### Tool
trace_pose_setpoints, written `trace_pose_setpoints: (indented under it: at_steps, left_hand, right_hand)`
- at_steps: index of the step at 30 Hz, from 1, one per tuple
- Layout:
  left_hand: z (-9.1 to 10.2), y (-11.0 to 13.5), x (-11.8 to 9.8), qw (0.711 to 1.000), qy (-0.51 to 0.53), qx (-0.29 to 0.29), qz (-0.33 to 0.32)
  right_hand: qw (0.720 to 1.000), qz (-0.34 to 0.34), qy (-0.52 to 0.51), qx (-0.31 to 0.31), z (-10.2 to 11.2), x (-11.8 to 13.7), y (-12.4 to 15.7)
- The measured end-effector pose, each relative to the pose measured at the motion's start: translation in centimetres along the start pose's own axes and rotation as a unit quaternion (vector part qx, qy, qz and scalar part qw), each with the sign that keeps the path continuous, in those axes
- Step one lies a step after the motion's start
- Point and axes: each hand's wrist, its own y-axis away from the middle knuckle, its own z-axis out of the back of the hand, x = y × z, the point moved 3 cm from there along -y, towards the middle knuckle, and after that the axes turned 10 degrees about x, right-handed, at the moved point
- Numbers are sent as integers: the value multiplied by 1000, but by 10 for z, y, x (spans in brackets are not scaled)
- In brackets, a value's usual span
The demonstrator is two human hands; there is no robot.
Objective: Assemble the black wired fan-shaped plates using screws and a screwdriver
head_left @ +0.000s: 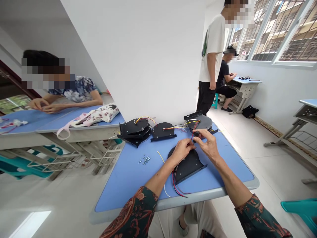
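Patterned dark green sleeves nearest. Smooth blue desk (pixel 133 185), rounded grey rim. On it, in front of the person: matte black plate (pixel 187 168), rounded at the back, straight flanged edge in front, small fasteners on its face. Thin flexible wires (pixel 174 183), red, black, white, trail off its left side towards the rim.

Both hands at the plate's far part, covering it. Left hand (pixel 183 150): fingers bunched, nearly together, can't tell what they grip. Right hand (pixel 206 142): thumb and fingers pinched on a small black piece (pixel 196 134), possibly a connector or tool end, too small to say.

Left of plate: loose pile of shiny metal screws (pixel 144 160). Back of desk crowded: left stack (pixel 137 128), single plate (pixel 163 131), right stack (pixel 200 123), all black, wires on top. Plain white wall (pixel 153 59) blocks the view behind. Further right, standing person (pixel 213 49), barred windows (pixel 274 29).
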Motion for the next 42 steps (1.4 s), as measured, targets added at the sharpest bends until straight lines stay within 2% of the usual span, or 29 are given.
trace_pose_setpoints:
  at_steps: [3, 9, 12, 16, 23, 30, 42]
  left_hand:
    - [1, 1, -1, 1000, 2, -2, 0]
    - [3, 0, 3, 999, -10, 8, -43]
    - [3, 2, 5, 994, -88, 28, -59]
    - [0, 4, 2, 972, -213, 46, -86]
    - [-3, 0, -4, 959, -263, 60, -85]
    - [-5, 4, -15, 917, -376, 81, -105]
    - [-6, 8, -20, 911, -406, 62, -41]
  right_hand:
    - [1000, -19, -11, -20, 0, -5, 1]
    - [991, -59, -107, -61, 4, -14, 4]
    - [980, -77, -138, -118, 10, -16, 5]
    - [968, -83, -159, -175, 16, -16, 4]
    - [973, -84, -133, -171, 16, -19, 3]
    - [971, -85, -135, -175, 18, -30, 2]
    - [972, -83, -130, -177, 22, -36, 1]
